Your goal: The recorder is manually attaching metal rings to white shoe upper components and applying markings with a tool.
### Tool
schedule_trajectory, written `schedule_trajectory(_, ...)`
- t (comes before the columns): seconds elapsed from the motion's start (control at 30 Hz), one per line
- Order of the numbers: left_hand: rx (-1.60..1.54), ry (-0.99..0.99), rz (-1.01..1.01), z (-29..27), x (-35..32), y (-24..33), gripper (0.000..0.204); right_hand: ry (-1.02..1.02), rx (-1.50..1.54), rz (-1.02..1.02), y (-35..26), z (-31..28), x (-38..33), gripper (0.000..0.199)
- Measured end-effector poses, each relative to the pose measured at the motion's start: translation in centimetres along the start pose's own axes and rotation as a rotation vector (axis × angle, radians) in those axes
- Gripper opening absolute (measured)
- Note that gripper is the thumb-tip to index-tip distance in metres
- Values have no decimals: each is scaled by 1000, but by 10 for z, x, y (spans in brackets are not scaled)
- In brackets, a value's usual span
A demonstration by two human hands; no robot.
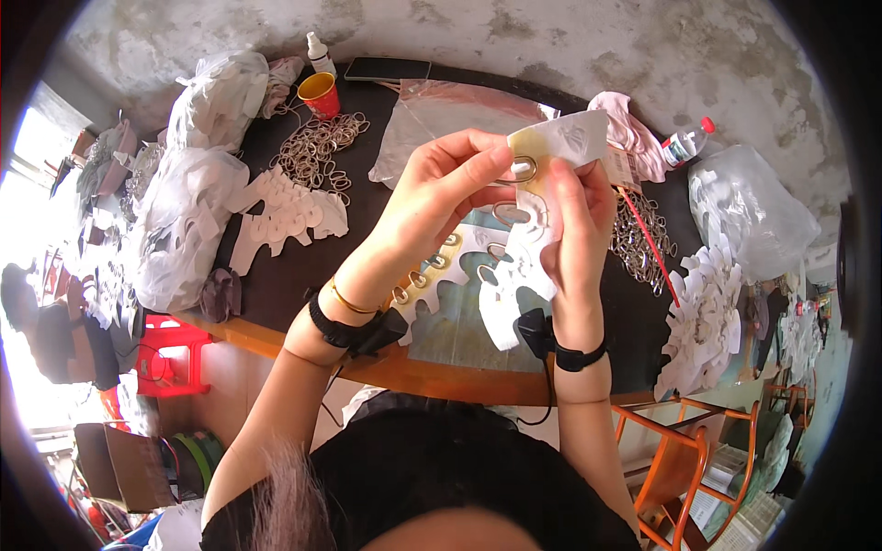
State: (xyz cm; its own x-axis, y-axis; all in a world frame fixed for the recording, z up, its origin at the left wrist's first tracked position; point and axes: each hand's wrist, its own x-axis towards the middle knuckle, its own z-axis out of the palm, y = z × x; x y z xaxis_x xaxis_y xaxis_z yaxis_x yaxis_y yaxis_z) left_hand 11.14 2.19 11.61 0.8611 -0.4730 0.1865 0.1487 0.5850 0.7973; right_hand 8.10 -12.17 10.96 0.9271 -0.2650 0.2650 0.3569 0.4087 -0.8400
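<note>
Right, both hands are up over the middle of the round dark table (pixel 276 285), working one piece between them. Left hand (pixel 441 188) has thumb and forefinger pinched on a small metal ring (pixel 524 168), pressing it against the white paper card (pixel 560 147). Right hand (pixel 574 220) grips the same card from below, fingers curled around its lower part — so the card sits raised above the tabletop, held by both hands.

Beneath them, at the near edge, lies a row of white cards with rings already on them (pixel 441 266), resting on a clear plastic sheet. Toward the far left of the tabletop there is a loose heap of metal rings (pixel 317 147) and beside it a stack of blank white cards (pixel 285 216). A yellow-and-red paper cup (pixel 320 95) stands at the far edge, with a small white bottle (pixel 319 53) just behind it. Over at the right edge — a pile of finished white cards (pixel 707 312), and a clear water bottle with a red cap (pixel 684 144) lying near the far right rim.
</note>
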Motion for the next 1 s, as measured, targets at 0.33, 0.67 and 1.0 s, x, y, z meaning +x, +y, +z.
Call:
schedule_trajectory(0.33, -40, 45, -38, -6, 2, 3, 14, -42, -121, -24, -2, 1, -2, 9)
schedule_trajectory(0.67, -214, 43, -90, -1, 0, 1, 21, -11, -98, -10, -6, 2, -5, 11)
schedule_trajectory(1.0, -63, -60, -99, -8, 4, 5, 28, -73, -2, 85, 6, 0, 0, 13)
